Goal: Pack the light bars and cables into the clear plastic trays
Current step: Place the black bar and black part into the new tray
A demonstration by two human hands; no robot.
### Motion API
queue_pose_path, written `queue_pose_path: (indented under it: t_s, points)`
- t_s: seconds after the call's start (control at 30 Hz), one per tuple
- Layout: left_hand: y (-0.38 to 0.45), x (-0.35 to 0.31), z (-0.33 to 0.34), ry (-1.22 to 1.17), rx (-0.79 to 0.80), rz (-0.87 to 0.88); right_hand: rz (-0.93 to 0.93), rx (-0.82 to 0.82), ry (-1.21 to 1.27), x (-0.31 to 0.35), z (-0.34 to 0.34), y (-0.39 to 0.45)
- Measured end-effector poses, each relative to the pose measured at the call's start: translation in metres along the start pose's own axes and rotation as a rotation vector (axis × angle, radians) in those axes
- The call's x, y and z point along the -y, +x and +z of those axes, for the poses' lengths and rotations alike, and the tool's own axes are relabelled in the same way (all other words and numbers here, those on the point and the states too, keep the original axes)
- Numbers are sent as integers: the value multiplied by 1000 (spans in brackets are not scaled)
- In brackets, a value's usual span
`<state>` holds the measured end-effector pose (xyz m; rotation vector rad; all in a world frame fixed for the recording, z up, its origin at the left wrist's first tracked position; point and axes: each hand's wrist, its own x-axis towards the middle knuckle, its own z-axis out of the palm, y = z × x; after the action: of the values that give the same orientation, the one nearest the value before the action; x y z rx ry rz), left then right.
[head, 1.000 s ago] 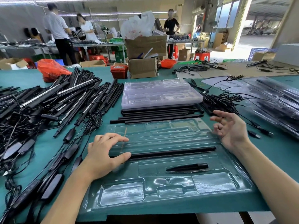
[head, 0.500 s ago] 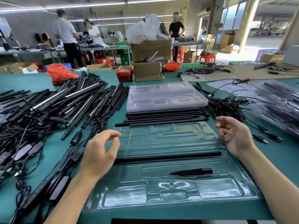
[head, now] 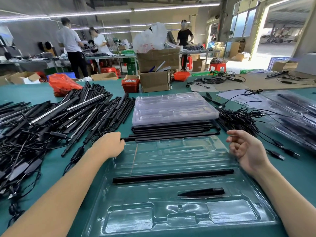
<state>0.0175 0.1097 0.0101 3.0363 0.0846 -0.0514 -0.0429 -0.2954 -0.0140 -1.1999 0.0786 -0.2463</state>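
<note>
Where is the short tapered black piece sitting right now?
In the head view, the short tapered black piece lies in a slot of the clear tray, right of centre, just nearer the camera than the long black bar.

Tray (head: 171,218) nearest; bar row (head: 171,131) behind it, tray stack (head: 172,108) further back; bar pile (head: 56,117) left

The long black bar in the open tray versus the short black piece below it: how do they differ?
The long black bar spans nearly the open tray's width; the short black piece is far shorter. The bar is uniformly slim; the piece tapers leftward. The bar lies farther away, the piece nearer. Both are black and seated crosswise.
</note>
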Motion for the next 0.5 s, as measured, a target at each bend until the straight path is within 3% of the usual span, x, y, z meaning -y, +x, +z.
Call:
queue_pose_path:
  t_s: [0.2, 0.5]
  points:
    - [18, -15, 4, 53, 19, -181, -1, 6, -1, 1, 0, 0]
    - [37, -25, 11, 130, 28, -287, 0, 8, 4, 3, 3, -3]
